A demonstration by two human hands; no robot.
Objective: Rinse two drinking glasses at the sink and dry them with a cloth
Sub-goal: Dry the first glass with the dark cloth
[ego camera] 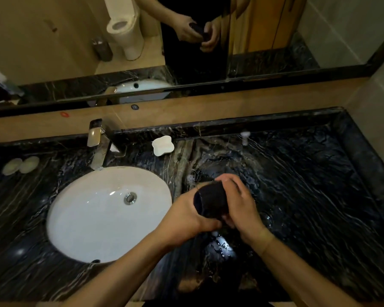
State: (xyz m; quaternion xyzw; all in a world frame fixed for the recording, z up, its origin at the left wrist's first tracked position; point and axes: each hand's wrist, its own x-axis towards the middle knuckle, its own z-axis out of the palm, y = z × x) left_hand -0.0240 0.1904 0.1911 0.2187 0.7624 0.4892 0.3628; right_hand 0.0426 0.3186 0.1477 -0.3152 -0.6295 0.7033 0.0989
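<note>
Setting: bathroom vanity, dark veined marble countertop [308, 185], wet in patches, with a wall mirror [75, 41] running along the back.

Sink [93, 218]: white oval basin set under the counter at left, metal drain [130, 198] near its back, no water standing in it.

Faucet [98, 145]: chrome, angular, behind the basin, its spout slanting down toward the bowl.

Soap dish [162, 145]: white, lobed, on the counter just right of the faucet.

Two pale round items [20, 165]: side by side on the counter at far left; too dim to identify.

Small white object [245, 136]: at the back edge of the counter, right of centre; unclear what it is.

Dark cloth [212, 200]: bundled into a rounded cylinder shape, held above the counter just right of the basin. It appears wrapped around something; the glass inside cannot be made out.

Left hand [186, 216]: curled around the left side and underside of the bundle, gripping it.

Right hand [237, 202]: closed over the top and right side of the bundle, fingers [225, 178] bent across its far end.

Mirror contents: reflection of both hands with the dark bundle, a white toilet, the basin's rim.
</note>
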